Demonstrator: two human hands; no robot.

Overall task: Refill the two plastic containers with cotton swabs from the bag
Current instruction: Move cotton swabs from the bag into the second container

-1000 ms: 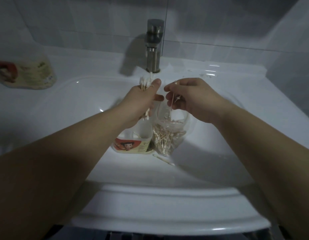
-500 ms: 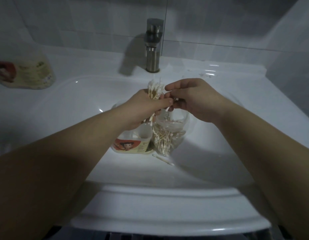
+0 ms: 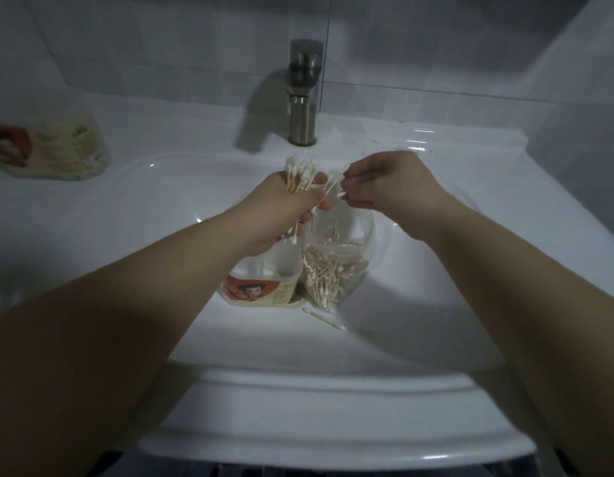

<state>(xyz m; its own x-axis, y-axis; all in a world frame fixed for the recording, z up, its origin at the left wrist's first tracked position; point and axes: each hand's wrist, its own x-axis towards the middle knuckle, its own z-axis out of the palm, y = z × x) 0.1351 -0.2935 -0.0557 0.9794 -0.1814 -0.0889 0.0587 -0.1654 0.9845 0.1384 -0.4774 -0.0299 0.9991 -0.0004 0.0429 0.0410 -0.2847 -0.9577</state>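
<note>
My left hand [image 3: 285, 215] grips a bundle of cotton swabs [image 3: 300, 175], their white tips sticking up above my fist. My right hand [image 3: 391, 184] pinches a swab or two [image 3: 336, 187] right beside that bundle. Below both hands, in the basin, a clear plastic bag [image 3: 333, 273] stands open and holds several swabs. Left of the bag stands a plastic container [image 3: 264, 287] with a red cartoon label, partly hidden by my left wrist. A second container [image 3: 51, 149] with the same label lies on the counter at the far left.
The white sink [image 3: 419, 304] fills the view, with a steel faucet [image 3: 304, 94] at the back centre. One loose swab [image 3: 324, 318] lies in the basin in front of the bag. Tiled wall rises behind the counter.
My left hand's bundle has grown and tilted upright. My right hand came up out of the bag with swabs to the bundle.
</note>
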